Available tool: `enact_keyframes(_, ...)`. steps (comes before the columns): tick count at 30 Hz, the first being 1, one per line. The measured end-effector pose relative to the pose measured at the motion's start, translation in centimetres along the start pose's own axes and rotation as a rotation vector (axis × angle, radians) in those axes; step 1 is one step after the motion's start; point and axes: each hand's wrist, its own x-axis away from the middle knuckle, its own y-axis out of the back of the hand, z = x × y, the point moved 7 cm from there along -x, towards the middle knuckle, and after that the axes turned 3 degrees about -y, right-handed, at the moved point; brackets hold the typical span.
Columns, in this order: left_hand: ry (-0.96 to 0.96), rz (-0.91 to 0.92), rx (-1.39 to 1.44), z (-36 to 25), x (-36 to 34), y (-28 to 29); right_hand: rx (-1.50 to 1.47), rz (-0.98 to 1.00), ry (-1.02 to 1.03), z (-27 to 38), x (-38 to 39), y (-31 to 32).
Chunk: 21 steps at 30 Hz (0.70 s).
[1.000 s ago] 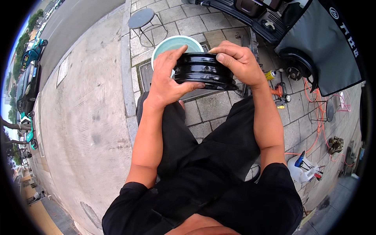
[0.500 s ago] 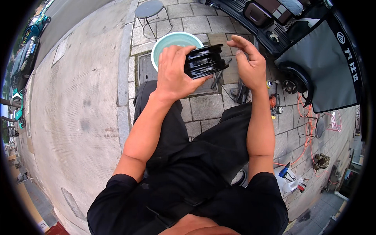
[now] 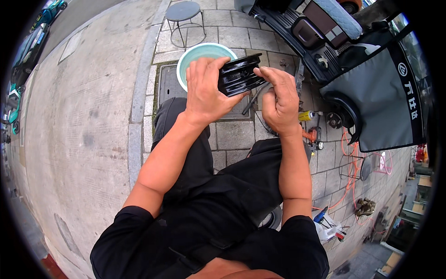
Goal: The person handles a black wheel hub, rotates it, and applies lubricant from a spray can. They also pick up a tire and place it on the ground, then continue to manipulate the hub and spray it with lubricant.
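A glossy black wheel rim (image 3: 239, 76) is held up over the paving, tilted with its grooved outer side toward me. My left hand (image 3: 204, 86) is closed around its left side, thumb below and fingers on top. My right hand (image 3: 281, 100) is at the rim's right side, with the tips of its extended fingers at the edge and the thumb bent apart from them. What those fingertips touch inside the rim is hidden. Just behind the rim is a pale green basin (image 3: 204, 49) on the ground.
A round grey stool (image 3: 182, 11) stands beyond the basin. To the right are a scooter with a grey leg cover (image 3: 376, 102), a yellow can (image 3: 305, 116), an orange power tool (image 3: 312, 135) and an orange hose (image 3: 346, 179). A white container (image 3: 329, 231) with tools sits lower right.
My right hand has moved left and down, bringing its fingertips to the rim's right edge. The rim stays in my left hand, turned slightly. The whole view has shifted a little.
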Motion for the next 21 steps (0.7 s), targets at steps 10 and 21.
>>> enact_keyframes(10,0.022,-0.006,0.021,-0.09,0.04,-0.14,0.155,-0.005,0.053,0.5,0.1,-0.73)
enact_keyframes(21,0.012,-0.011,0.024,-0.38,0.09,-0.41,0.055,-0.026,-0.02,0.02,0.09,-0.52)
